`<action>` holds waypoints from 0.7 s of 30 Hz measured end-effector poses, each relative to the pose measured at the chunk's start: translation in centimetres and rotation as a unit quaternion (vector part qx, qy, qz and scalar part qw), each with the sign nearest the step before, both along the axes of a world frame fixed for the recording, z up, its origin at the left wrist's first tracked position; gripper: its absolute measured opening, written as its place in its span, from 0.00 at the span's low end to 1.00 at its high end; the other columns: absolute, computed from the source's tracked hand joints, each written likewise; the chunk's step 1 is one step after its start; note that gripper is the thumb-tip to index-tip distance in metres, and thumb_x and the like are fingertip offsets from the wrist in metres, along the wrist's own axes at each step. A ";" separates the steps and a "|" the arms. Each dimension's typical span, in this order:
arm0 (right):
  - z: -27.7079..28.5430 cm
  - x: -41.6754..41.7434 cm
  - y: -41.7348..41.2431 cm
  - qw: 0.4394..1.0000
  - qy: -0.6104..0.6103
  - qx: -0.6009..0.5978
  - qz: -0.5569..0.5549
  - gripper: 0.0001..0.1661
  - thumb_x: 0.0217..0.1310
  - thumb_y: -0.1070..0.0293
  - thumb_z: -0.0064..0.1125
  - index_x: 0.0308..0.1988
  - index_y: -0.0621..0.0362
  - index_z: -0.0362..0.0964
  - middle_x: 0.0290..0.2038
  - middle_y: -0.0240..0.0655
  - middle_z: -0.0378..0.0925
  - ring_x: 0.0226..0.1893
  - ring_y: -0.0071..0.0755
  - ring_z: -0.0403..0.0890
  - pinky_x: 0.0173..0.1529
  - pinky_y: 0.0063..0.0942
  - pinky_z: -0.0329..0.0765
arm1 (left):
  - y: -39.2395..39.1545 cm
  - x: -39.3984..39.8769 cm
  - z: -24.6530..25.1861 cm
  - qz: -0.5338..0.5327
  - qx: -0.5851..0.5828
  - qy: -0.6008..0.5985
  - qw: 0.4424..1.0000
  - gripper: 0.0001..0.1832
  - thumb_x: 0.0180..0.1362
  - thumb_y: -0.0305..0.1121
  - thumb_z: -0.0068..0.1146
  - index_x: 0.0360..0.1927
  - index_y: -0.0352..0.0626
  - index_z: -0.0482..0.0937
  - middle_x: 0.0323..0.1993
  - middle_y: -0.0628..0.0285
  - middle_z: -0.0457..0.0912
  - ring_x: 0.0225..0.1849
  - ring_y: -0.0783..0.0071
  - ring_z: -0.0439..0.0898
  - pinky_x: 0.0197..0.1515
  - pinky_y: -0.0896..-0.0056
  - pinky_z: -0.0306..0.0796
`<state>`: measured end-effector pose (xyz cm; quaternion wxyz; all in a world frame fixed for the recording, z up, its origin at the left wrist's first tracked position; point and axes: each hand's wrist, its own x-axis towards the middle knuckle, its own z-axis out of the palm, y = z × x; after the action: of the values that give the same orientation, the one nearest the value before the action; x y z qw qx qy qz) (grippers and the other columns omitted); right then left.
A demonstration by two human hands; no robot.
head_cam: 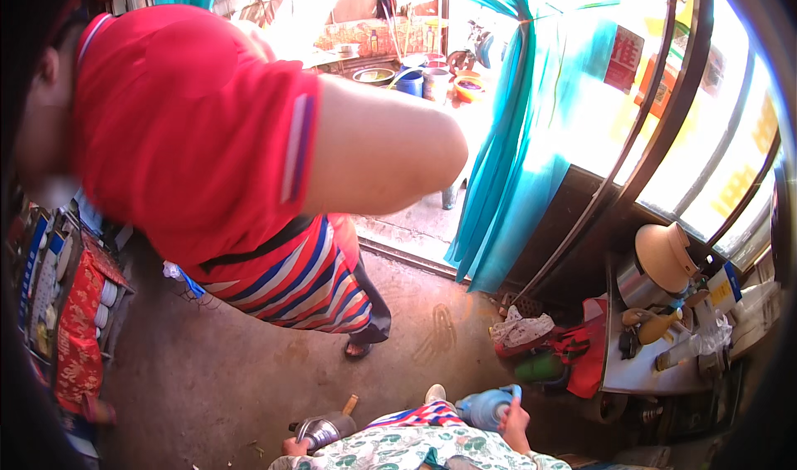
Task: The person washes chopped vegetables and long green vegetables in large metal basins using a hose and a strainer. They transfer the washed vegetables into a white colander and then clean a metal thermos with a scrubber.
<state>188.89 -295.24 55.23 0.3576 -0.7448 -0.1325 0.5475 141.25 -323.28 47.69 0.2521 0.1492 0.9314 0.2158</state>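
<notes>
At the bottom of the head view, my left hand [295,447] is closed on a metal kettle [322,432], gripping it near its handle. A short wooden handle [351,404] sticks out beside the kettle. My right hand [515,421] holds a light blue plastic jug [487,408] by its handle, to the right of my body. Both vessels hang low at my sides above the concrete floor. What they contain is hidden. Between them show my patterned top [398,446] and a striped apron.
A person in a red shirt [187,127] and striped apron stands close at the left. Turquoise curtains [507,158] flank a bright doorway. A cluttered table [654,373] stands right, bags lie beside it, and shelves with a red cloth [81,333] stand left.
</notes>
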 end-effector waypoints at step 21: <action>3.1 -27.9 39.6 0.908 0.140 0.058 0.390 0.25 0.67 0.47 0.49 0.28 0.59 0.68 0.14 0.27 0.65 0.10 0.21 0.62 0.15 0.23 0.61 | 21.1 -3.0 -2.0 0.171 0.006 0.019 0.985 0.16 0.39 0.40 0.61 0.20 0.34 0.77 0.16 0.51 0.76 0.20 0.67 0.75 0.27 0.60 0.69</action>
<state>161.03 -255.63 58.37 0.1728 -0.5273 -0.3926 0.7334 138.24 -302.19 45.66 0.1928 -0.0061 0.9465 0.2588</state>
